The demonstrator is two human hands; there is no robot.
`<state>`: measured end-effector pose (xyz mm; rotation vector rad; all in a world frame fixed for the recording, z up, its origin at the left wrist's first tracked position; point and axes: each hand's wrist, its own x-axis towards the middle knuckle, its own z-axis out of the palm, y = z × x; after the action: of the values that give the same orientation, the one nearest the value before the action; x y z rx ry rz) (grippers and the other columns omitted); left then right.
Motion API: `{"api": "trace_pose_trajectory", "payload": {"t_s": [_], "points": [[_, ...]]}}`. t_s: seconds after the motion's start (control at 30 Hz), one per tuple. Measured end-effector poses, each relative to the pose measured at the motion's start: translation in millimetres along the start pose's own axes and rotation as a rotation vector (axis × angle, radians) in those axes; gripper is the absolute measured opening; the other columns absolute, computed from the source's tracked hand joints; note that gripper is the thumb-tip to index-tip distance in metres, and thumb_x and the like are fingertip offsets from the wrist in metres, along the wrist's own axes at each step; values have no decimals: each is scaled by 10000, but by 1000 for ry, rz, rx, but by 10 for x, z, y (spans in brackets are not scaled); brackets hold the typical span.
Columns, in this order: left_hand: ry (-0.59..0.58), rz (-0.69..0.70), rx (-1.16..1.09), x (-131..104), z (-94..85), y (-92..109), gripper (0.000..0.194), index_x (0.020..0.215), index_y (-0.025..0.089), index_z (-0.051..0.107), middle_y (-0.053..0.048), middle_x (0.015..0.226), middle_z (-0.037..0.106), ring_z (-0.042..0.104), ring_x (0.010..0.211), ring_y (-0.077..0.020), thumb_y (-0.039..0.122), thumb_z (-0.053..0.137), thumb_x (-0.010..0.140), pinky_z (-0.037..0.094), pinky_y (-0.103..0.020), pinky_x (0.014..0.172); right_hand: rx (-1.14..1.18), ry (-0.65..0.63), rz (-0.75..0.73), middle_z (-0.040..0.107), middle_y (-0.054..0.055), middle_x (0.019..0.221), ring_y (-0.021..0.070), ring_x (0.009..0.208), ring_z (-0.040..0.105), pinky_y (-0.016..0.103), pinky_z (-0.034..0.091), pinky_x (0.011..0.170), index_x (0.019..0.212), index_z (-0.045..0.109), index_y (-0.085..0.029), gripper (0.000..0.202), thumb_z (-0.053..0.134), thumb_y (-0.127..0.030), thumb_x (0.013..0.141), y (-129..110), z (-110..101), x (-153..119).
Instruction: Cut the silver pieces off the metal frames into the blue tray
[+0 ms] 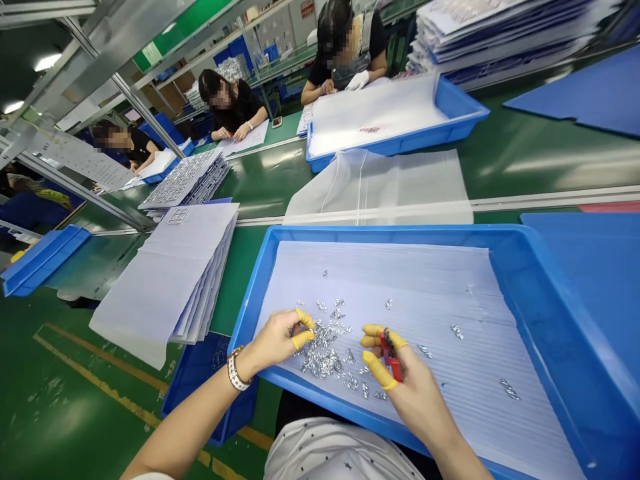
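My left hand (pixel 281 339), with yellow finger cots on thumb and forefinger, is at the left edge of a pile of small silvery metal pieces (pixel 323 357). Its fingers are curled toward the thumb; whatever lies between the tips is too small to make out. To the right of the pile, my right hand (pixel 400 363) wears yellow cots too and holds a red-handled tool (pixel 394 367) in its palm. Both hands are over the white sheet (pixel 430 280) lining a blue tray (pixel 400 233). Several loose pieces (pixel 457 331) lie scattered on the sheet.
White sheets (pixel 170 267) are stacked left of the tray, with a pile of metal frames (pixel 185 177) behind. Across the green bench (pixel 270 173), people (pixel 233 110) work near another blue tray (pixel 395 143). Blue boards (pixel 590 267) lie at right. A blue bin (pixel 200 367) stands below.
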<state>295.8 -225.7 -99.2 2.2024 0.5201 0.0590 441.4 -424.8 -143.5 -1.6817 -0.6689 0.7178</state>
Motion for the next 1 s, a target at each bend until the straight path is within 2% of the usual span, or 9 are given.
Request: {"api": "trace_pose_trajectory", "payload": {"t_s": [0.07, 0.2, 0.37, 0.47, 0.57, 0.77, 0.87, 1.0], "points": [[43, -23, -158, 83, 86, 69, 179, 907, 161, 613, -58, 831, 662, 583, 711, -146, 331, 591, 858, 474, -275, 693, 15, -13, -18, 684, 72, 955, 211, 830, 636, 359, 524, 783, 1120, 568, -215, 379, 572, -442, 816, -95, 61, 39], [62, -35, -408, 248, 276, 183, 252, 927, 149, 583, -80, 844, 684, 642, 774, -176, 391, 589, 857, 507, -288, 707, 8, 34, -60, 696, 72, 967, 206, 799, 629, 376, 515, 798, 1104, 581, -213, 353, 580, -375, 790, -262, 136, 109], [91, -21, -511, 316, 410, 287, 219, 905, 155, 591, -58, 830, 657, 610, 760, -160, 358, 629, 832, 487, -278, 704, 46, 146, -119, 689, 81, 961, 197, 781, 619, 362, 516, 779, 1092, 579, -189, 331, 574, -335, 795, -318, 141, 155], [142, 30, -435, 288, 429, 353, 148, 887, 162, 621, -39, 823, 646, 556, 725, -138, 296, 637, 827, 457, -266, 706, 70, 175, -120, 689, 79, 932, 195, 755, 623, 356, 520, 754, 1075, 589, -186, 308, 579, -332, 803, -297, 140, 152], [174, 125, -268, 248, 433, 401, 94, 879, 170, 630, -33, 807, 655, 531, 682, -133, 253, 609, 843, 441, -270, 687, 102, 202, -139, 689, 74, 904, 194, 752, 626, 345, 527, 742, 1063, 598, -186, 298, 591, -325, 800, -273, 149, 134], [257, 413, 101, 221, 432, 415, 58, 921, 194, 603, -27, 796, 683, 549, 677, -145, 193, 561, 881, 400, -314, 718, 114, 214, -197, 679, 51, 854, 180, 733, 624, 309, 532, 718, 1045, 606, -195, 258, 589, -292, 807, -260, 156, 96], [311, 521, 170, 229, 433, 418, 86, 948, 200, 578, -19, 822, 692, 584, 719, -142, 149, 538, 892, 380, -322, 744, 106, 206, -206, 680, 51, 857, 179, 740, 626, 305, 532, 728, 1052, 609, -192, 261, 583, -286, 810, -258, 155, 84], [338, 547, 184, 237, 444, 406, 81, 953, 201, 567, -19, 825, 694, 593, 715, -141, 154, 526, 900, 373, -324, 745, 120, 201, -188, 680, 52, 856, 182, 746, 627, 303, 531, 727, 1053, 609, -192, 269, 591, -297, 806, -265, 170, 74]]}}
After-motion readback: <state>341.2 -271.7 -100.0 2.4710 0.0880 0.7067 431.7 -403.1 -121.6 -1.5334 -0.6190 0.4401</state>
